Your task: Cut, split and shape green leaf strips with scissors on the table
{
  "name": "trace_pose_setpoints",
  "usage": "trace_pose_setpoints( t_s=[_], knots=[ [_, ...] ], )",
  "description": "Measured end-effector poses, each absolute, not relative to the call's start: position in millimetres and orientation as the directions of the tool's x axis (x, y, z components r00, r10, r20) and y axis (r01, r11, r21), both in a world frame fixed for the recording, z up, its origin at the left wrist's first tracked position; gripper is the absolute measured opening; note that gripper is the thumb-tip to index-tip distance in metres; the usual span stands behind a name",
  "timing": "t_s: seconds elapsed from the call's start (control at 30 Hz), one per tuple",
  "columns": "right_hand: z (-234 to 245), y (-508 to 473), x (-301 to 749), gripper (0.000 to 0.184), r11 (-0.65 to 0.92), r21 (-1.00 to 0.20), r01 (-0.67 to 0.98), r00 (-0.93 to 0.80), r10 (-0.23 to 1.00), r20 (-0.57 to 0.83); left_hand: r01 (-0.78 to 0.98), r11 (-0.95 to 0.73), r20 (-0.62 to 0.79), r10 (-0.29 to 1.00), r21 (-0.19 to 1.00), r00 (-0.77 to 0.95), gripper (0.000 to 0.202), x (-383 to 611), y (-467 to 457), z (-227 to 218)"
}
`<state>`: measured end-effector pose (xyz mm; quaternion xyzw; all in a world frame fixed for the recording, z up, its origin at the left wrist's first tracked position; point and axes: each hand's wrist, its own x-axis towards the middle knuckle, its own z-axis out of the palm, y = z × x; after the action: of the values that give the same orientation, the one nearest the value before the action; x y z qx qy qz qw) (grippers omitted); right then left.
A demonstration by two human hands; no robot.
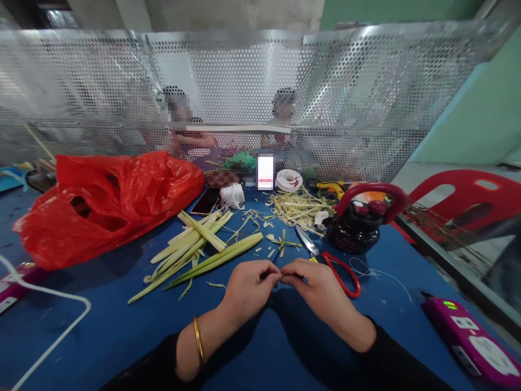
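Observation:
My left hand (248, 285) and my right hand (315, 285) meet fingertip to fingertip above the blue table (122, 326). Both are closed in a pinch on a small thin piece between them, too small to name. A gold bangle (198, 341) circles my left wrist. Just beyond the hands lie long green palm-leaf strips (199, 247) and red-handled scissors (331, 266) beside my right hand.
A red plastic bag (109, 201) fills the left. A black and red kettle-shaped pot (358, 222), leaf scraps (297, 206), a phone (206, 201), tape roll (288, 180) and string sit behind. A pink power strip (472, 336) lies right. Two people sit behind the perforated metal screen (366, 98).

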<state>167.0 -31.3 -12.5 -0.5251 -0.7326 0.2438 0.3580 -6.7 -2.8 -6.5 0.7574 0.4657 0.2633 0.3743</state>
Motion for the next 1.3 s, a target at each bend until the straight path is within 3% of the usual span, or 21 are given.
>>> trace_pose_setpoints(
  t_s=[0.4,0.6,0.77,0.87,0.97,1.07,1.3],
  knots=[
    [-15,-30,169,0.013,0.349,-0.757,0.553,-0.193,0.937,0.291,0.402,-0.138,-0.020,0.931,0.905,0.364,0.014,-7,3,-8],
    [-12,-30,170,0.017,0.404,-0.739,0.539,-0.185,0.913,0.364,0.312,-0.179,0.051,0.925,0.933,0.377,0.018,-4,4,-9],
    [-6,-23,180,0.013,0.310,-0.843,0.440,0.058,0.927,0.371,0.312,-0.132,0.058,0.970,0.941,0.235,0.027,-5,14,-4],
    [-8,-15,187,0.014,0.238,-0.908,0.345,0.200,0.926,0.319,0.471,-0.192,0.081,0.966,0.861,0.246,0.028,-2,22,8],
    [-10,-11,189,0.017,0.219,-0.937,0.273,0.250,0.924,0.289,0.705,-0.327,0.148,0.941,0.630,0.305,0.030,11,31,19],
    [-10,-11,187,0.017,0.223,-0.951,0.215,0.271,0.922,0.278,0.835,-0.331,0.093,0.942,0.440,0.324,0.037,28,42,18],
    [-10,-10,184,0.018,0.232,-0.964,0.131,0.306,0.915,0.262,0.814,-0.302,0.086,0.950,0.496,0.299,0.009,42,55,-6]
  ],
)
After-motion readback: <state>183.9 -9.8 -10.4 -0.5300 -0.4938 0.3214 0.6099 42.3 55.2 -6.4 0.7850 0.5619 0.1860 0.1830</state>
